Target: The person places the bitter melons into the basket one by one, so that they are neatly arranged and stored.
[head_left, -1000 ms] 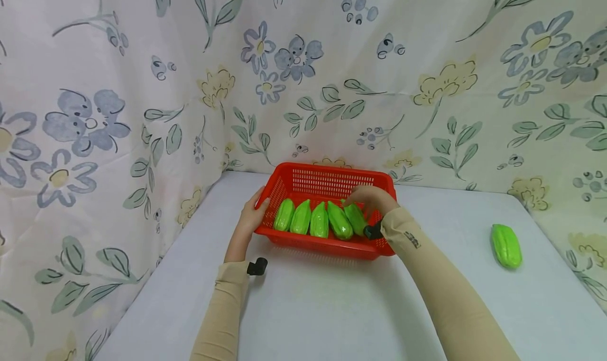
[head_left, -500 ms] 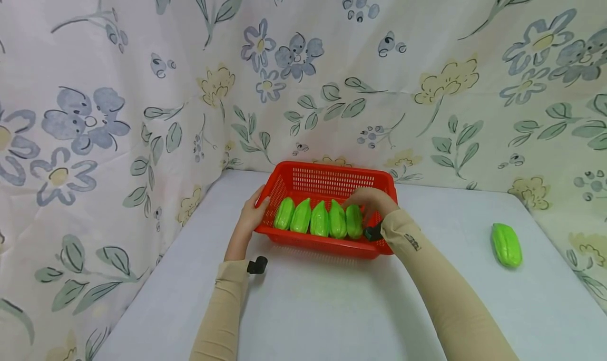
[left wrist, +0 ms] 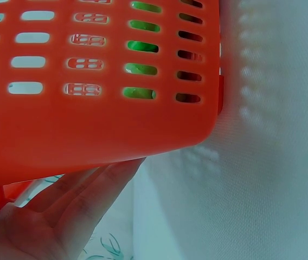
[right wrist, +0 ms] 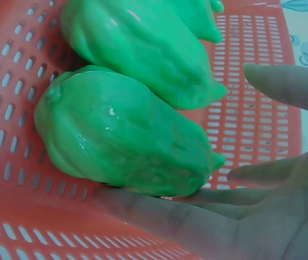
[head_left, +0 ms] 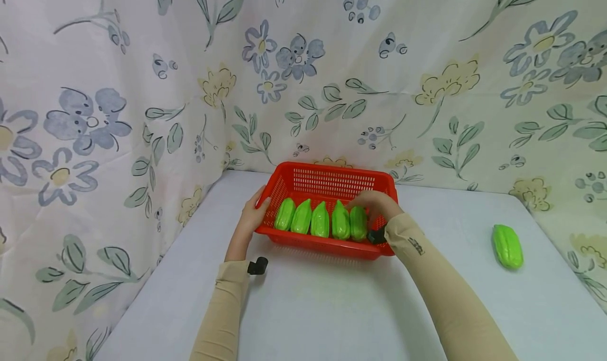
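Note:
A red slotted plastic basket [head_left: 322, 240] stands on the table with several glossy green ridged, gourd-like fruits [head_left: 301, 217] in a row inside. My left hand [head_left: 248, 216] grips the basket's left end, thumb over the rim; in the left wrist view its fingers [left wrist: 89, 200] lie against the outer wall. My right hand [head_left: 379, 204] reaches into the basket's right side, by the rightmost fruit [head_left: 358, 224]. In the right wrist view, extended fingers [right wrist: 165, 216] lie along that fruit's side, and the thumb [right wrist: 284, 86] stands apart from it.
One more green fruit [head_left: 508, 246] lies alone on the white table [head_left: 322, 308], far to the right. A flower-print cloth [head_left: 379, 113] hangs behind the table and along its left side.
The two rightmost fruits have turned from slanting to nearly upright in the row, and the rightmost has shifted slightly right. My right hand stays beside them; the left hand has not moved.

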`<state>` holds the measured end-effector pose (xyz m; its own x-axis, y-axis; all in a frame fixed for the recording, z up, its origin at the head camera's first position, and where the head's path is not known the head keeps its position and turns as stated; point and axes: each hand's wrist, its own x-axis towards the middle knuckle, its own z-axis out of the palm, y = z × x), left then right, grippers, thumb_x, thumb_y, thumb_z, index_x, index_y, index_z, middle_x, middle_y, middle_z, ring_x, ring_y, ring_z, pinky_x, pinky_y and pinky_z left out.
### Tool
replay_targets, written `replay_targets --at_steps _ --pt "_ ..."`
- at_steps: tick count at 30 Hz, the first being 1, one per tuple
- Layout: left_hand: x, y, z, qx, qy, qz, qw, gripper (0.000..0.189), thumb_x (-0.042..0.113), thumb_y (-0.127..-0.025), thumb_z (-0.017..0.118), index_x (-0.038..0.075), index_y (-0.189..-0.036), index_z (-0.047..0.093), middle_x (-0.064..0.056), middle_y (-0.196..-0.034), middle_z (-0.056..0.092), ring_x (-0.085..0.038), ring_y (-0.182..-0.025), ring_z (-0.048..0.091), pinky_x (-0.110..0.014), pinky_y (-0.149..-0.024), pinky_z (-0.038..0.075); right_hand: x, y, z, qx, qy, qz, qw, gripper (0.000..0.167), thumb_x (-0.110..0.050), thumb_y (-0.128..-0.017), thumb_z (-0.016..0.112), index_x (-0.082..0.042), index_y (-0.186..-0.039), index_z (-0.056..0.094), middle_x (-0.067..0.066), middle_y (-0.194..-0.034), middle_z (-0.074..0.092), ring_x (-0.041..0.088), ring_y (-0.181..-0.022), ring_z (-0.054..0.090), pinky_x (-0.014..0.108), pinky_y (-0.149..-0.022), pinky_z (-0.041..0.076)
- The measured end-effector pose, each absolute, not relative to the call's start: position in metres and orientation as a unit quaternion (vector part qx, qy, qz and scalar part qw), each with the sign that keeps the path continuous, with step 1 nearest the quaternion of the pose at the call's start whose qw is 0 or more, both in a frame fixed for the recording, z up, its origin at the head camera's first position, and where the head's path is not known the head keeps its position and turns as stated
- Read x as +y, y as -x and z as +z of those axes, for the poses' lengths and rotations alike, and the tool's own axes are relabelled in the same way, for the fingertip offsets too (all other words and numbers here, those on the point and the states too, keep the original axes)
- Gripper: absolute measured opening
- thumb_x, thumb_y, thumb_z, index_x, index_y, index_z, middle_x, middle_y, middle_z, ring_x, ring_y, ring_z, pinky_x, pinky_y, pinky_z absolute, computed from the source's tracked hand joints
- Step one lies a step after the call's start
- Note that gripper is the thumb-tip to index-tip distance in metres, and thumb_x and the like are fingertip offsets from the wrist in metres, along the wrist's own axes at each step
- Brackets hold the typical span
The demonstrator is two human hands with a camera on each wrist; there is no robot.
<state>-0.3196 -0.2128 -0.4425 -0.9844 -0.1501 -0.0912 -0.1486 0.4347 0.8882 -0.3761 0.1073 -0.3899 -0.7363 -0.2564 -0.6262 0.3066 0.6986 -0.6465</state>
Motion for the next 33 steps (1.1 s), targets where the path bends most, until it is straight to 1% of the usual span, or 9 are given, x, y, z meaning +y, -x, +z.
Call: replay_targets --at_steps 4,8,16,22,25,27,30,33 --pt "-0.213 0.32 -0.444 -0.849 -0.086 -0.521 0.003 0.056 0.033 -0.103 0.044 0.026 -0.155 0.026 -0.014 -0.158 0.032 -0.033 -0.126 0.044 -0.055 -0.106 0.042 0.11 0.375 -0.393 0.84 -0.016 -0.402 0.363 0.056 -0.027 -0.097 0.057 -0.002 -0.144 0.039 0.024 -0.149 0.036 0.043 -0.132 0.042 0.055 -0.096 0.05" --pt "-0.213 0.319 -0.443 -0.851 -0.084 -0.518 0.004 0.056 0.033 -0.103 0.044 0.025 -0.155 0.026 -0.015 -0.158 0.032 -0.034 -0.125 0.044 -0.056 -0.106 0.042 0.11 0.375 -0.394 0.835 -0.015 -0.409 0.368 0.059 -0.027 -0.097 0.058 -0.003 -0.145 0.034 0.024 -0.15 0.035 0.043 -0.133 0.04 0.055 -0.096 0.05" --pt "-0.212 0.318 -0.441 -0.851 -0.08 -0.519 0.005 0.056 0.033 -0.103 0.045 0.025 -0.155 0.027 -0.015 -0.157 0.033 -0.033 -0.121 0.047 -0.054 -0.104 0.045 0.109 0.371 -0.392 0.821 -0.027 -0.437 0.366 0.066 -0.025 -0.097 0.058 -0.001 -0.148 0.022 0.026 -0.152 0.027 0.05 -0.135 0.034 0.058 -0.097 0.049" --pt "-0.212 0.318 -0.442 -0.852 -0.073 -0.519 0.014 0.056 0.032 -0.102 0.046 0.024 -0.155 0.028 -0.016 -0.157 0.034 -0.034 -0.124 0.046 -0.056 -0.104 0.042 0.109 0.371 -0.388 0.825 -0.014 -0.43 0.366 0.067 -0.025 -0.098 0.057 0.0 -0.148 0.022 0.026 -0.154 0.027 0.051 -0.137 0.032 0.06 -0.098 0.047" --pt "-0.212 0.318 -0.442 -0.853 -0.071 -0.518 0.015 0.056 0.032 -0.102 0.046 0.023 -0.155 0.028 -0.017 -0.156 0.034 -0.034 -0.123 0.047 -0.056 -0.104 0.042 0.11 0.371 -0.385 0.822 -0.016 -0.436 0.366 0.071 -0.025 -0.098 0.057 -0.001 -0.151 0.016 0.026 -0.155 0.023 0.053 -0.137 0.029 0.06 -0.1 0.045" --pt "-0.213 0.318 -0.442 -0.853 -0.071 -0.516 0.014 0.056 0.032 -0.103 0.045 0.024 -0.155 0.028 -0.017 -0.156 0.035 -0.034 -0.121 0.048 -0.055 -0.102 0.044 0.11 0.371 -0.384 0.823 -0.017 -0.441 0.358 0.078 -0.026 -0.097 0.057 -0.002 -0.154 0.008 0.027 -0.157 0.019 0.054 -0.137 0.03 0.061 -0.1 0.045" --pt "-0.213 0.317 -0.442 -0.851 -0.074 -0.52 0.013 0.056 0.033 -0.103 0.045 0.025 -0.155 0.028 -0.016 -0.156 0.035 -0.033 -0.12 0.048 -0.054 -0.102 0.044 0.111 0.371 -0.382 0.833 -0.006 -0.441 0.333 0.084 -0.028 -0.097 0.056 -0.002 -0.155 0.002 0.027 -0.159 0.014 0.054 -0.138 0.029 0.063 -0.1 0.043" --pt "-0.212 0.318 -0.442 -0.85 -0.073 -0.521 0.014 0.055 0.033 -0.103 0.045 0.025 -0.155 0.028 -0.016 -0.156 0.035 -0.033 -0.12 0.049 -0.054 -0.102 0.044 0.112 0.369 -0.38 0.85 0.005 -0.433 0.299 0.086 -0.033 -0.096 0.057 -0.002 -0.156 0.003 0.024 -0.161 0.012 0.05 -0.14 0.028 0.064 -0.103 0.04"
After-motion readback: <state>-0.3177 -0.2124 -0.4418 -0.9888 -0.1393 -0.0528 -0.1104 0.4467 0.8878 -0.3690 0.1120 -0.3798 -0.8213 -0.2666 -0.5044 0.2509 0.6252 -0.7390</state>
